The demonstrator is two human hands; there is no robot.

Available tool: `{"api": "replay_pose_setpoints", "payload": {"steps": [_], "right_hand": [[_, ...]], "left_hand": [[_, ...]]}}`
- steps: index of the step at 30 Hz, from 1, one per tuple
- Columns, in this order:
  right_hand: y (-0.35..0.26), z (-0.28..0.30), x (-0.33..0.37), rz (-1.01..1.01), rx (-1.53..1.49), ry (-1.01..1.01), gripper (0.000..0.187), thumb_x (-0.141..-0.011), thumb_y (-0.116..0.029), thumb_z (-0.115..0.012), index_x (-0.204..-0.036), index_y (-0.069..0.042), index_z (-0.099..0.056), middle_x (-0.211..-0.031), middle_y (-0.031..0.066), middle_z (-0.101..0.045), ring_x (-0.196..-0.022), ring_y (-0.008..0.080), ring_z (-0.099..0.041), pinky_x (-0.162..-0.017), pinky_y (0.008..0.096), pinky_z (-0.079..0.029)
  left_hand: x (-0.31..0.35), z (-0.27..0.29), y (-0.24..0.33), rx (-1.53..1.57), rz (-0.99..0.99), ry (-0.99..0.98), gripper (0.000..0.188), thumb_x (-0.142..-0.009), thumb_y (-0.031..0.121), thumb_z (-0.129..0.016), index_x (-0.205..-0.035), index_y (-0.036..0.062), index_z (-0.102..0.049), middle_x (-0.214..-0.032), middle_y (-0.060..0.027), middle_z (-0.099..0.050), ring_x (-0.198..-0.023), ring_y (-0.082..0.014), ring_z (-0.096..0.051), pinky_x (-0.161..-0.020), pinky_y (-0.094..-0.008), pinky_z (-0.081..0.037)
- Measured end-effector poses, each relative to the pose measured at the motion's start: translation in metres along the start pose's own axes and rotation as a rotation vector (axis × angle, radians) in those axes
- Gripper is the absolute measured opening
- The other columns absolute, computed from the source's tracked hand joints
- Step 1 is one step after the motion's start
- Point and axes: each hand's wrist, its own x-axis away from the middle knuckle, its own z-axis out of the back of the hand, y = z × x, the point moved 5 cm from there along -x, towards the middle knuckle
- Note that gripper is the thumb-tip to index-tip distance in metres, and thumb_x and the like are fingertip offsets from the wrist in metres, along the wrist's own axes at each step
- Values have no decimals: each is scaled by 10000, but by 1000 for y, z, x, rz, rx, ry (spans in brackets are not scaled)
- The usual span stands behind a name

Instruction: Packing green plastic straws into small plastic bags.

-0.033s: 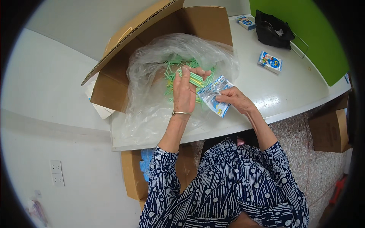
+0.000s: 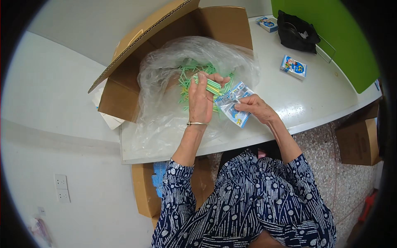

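My left hand [image 2: 199, 101] is raised over a large clear plastic bag [image 2: 159, 66], its fingers closed around a bundle of short green and yellow sticks [image 2: 212, 86]. Many more loose green sticks [image 2: 189, 66] lie inside the bag, behind and below that hand. Between thumb and fingers, my right hand [image 2: 257, 108] pinches a small clear packet with blue and white print [image 2: 235, 110]. The packet's upper left edge is close to the ends of the bundled sticks; whether they touch, I cannot tell.
An open cardboard carton [image 2: 227, 27] stands behind the bag on the white table [image 2: 269, 120]. At the right are two small blue and white boxes [image 2: 293, 67], a black pouch [image 2: 295, 33] and a green panel [image 2: 331, 37]. Another carton [image 2: 357, 142] sits at the far right.
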Motion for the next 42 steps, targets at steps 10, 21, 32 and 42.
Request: {"api": "replay_pose_setpoints", "payload": {"steps": [10, 21, 32, 42], "right_hand": [[-3, -1, 8, -23, -5, 18, 194, -834, -181, -673, -896, 1, -695, -798, 6, -661, -736, 46, -568, -699, 193, -441], [8, 28, 18, 46, 37, 106, 247, -846, -183, -655, -984, 20, -683, -830, 32, -673, -748, 65, -577, -724, 210, -454], [4, 48, 28, 97, 53, 198, 264, -864, -206, -639, -997, 19, -680, -867, 53, -680, -778, 77, -593, -749, 215, -462], [10, 39, 28, 104, 64, 204, 232, -871, -214, -631, -908, 8, -690, -781, 7, -645, -722, 44, -538, -679, 202, -428]], "left_hand": [[19, -10, -15, -254, 96, -54, 292, -979, 348, -413, -995, 58, -444, -1040, -170, -606, -1049, -252, -577, -915, -368, -452], [21, 17, -9, -762, 53, -105, 349, -976, 325, -427, -1093, 33, -578, -1036, -45, -615, -974, -155, -546, -906, -296, -398], [34, 55, -60, -1763, -56, -41, 306, -784, 314, -637, -740, 11, -635, -682, -152, -627, -628, -342, -593, -574, -421, -453], [13, 88, -60, -1518, 228, -85, 191, -792, 193, -608, -748, 11, -645, -595, -82, -610, -578, -160, -597, -561, -308, -467]]}}
